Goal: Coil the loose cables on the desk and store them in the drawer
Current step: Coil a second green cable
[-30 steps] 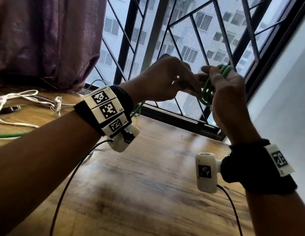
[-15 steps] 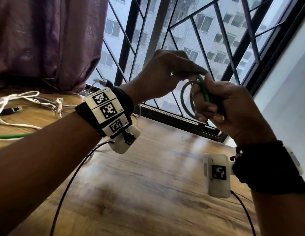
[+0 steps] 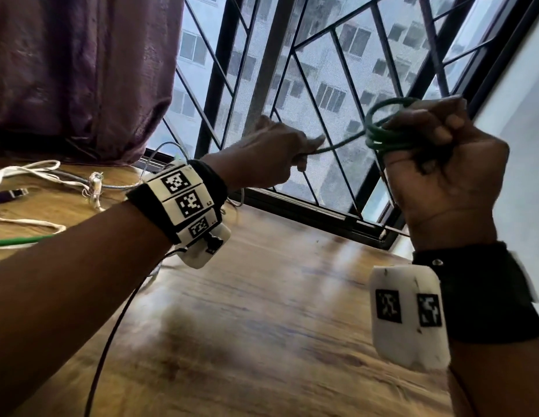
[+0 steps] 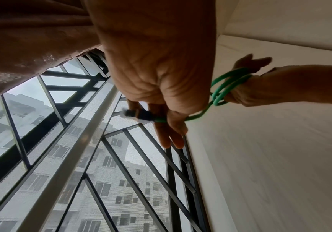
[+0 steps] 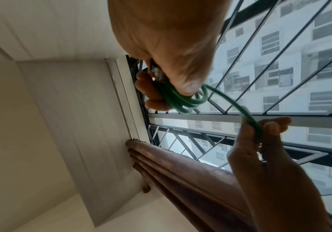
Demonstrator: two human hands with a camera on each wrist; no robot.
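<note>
A thin green cable [image 3: 379, 136] is wound into a small coil, and my right hand [image 3: 437, 164] grips that coil [image 5: 183, 100] in a fist, raised in front of the window. A short free tail [image 3: 337, 145] runs left from the coil to my left hand [image 3: 271, 158], which pinches it near its dark plug end [image 4: 139, 115]. In the left wrist view the coil [image 4: 224, 87] loops round the right hand's fingers. Both hands hover well above the wooden desk [image 3: 262, 326].
White cords [image 3: 36, 182] and a grey cable [image 3: 117, 185] lie tangled at the desk's far left, with another green cable [image 3: 15, 240] at the left edge. A purple curtain [image 3: 81, 70] hangs at back left. The barred window [image 3: 322, 70] is behind; a white wall [image 3: 521, 145] stands right.
The hands have drawn apart: the left moved left with the cable end, stretching the tail out. The right hand turned palm towards me and rose with the coil.
</note>
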